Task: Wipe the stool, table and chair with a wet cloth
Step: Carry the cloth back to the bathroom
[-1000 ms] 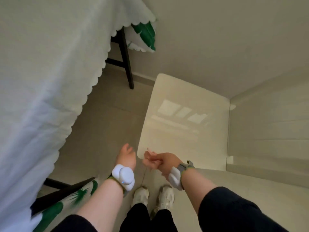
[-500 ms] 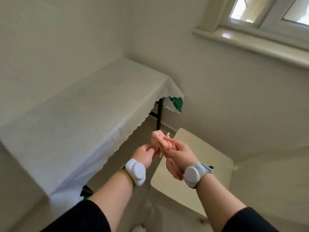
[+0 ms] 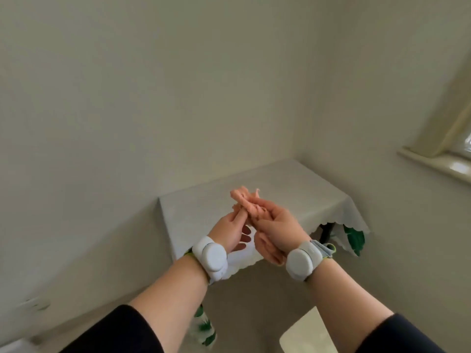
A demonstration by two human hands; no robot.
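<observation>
While right hand (image 3: 278, 226) grips cloth (image 3: 244, 197), stool (image 3: 303, 337) cropped

A peach-pink cloth (image 3: 246, 205); a white tablecloth (image 3: 285, 182) edged in green leaf print; white wristbands (image 3: 210, 257), black sleeves (image 3: 122, 332), cream walls (image 3: 153, 98), a cream stool (image 3: 300, 337).

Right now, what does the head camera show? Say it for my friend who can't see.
The right hand grips a bunched pink cloth in the air, and the left hand pinches one end. Behind them, a table with a white cover stands in the room's corner, with a window sill at right.
</observation>
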